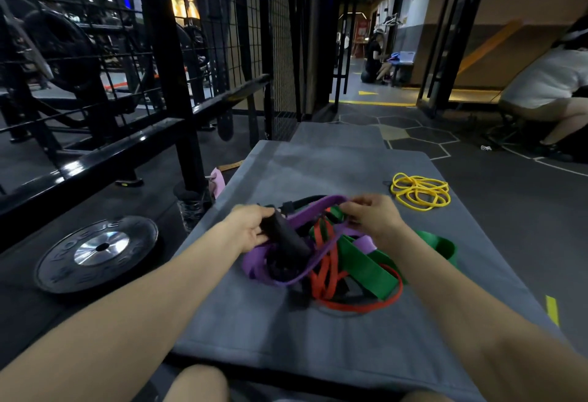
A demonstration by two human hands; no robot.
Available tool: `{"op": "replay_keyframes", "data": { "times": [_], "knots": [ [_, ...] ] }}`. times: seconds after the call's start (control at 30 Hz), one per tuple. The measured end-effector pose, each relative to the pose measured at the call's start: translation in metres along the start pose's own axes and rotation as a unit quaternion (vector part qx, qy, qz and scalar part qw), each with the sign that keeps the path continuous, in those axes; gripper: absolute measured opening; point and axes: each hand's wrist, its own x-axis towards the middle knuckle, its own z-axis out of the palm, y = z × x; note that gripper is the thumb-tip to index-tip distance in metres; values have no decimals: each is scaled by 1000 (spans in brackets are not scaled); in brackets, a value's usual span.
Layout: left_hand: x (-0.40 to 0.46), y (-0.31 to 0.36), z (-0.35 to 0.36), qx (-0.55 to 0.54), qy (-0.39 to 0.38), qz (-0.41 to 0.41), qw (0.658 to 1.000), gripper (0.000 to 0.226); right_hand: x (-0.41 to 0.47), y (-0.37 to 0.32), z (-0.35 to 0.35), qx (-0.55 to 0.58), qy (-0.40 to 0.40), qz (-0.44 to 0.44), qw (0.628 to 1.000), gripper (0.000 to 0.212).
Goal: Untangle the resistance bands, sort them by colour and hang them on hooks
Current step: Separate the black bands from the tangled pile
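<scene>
Starting at the far left, we see a black weight plate (pixel 97 253) with a silver hub lying flat on the dark gym floor, beside the black steel rack (pixel 105 150). Next to it, the grey mat (pixel 334 338) carries the tangle of bands in front of our knees. Our left hand (pixel 251 226) curls around a black foam handle (pixel 288 237) at the left edge of the heap, thumb and fingers closed on it. Under and around that handle loops the purple band (pixel 280 274), which also arches up over the pile toward our right hand (pixel 370 217), whose fingertips pinch it near the top. Below lie the red bands (pixel 353 306) and the wide green band (pixel 366 261), interlaced with one another and with black tubing. Farther right, well apart from the heap, the thin yellow bands (pixel 420 191) sit coiled together on the mat.
</scene>
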Motion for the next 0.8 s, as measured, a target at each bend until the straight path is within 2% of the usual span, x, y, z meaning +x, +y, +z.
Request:
{"op": "replay_keyframes", "data": {
  "times": [0.13,0.23,0.3,0.37,0.43,0.53,0.63,0.8],
  "knots": [
    [-6,9,-12,-86,17,37,995,18,11,14,-25,-56,94,14,994,7],
    [-15,14,-11,-107,-10,32,994,11,17,24,-32,-132,128,25,983,14],
    [-22,15,-16,-116,-38,35,992,15,11,24,-36,-196,135,28,971,14],
    [-23,9,-28,-91,-55,45,993,6,3,24,-43,-274,121,29,954,12],
    [-17,-5,-39,-58,-38,41,997,11,-5,25,-44,-350,101,21,931,17],
    [-8,-27,-48,-62,-1,24,998,13,-10,22,-29,-443,63,-34,894,22],
    [-1,-41,-52,-71,14,18,997,18,-12,18,-3,-509,33,-131,850,24],
    [6,-53,-68,-43,11,23,999,22,-22,8,49,-555,-24,-270,787,45]
  ]
}}
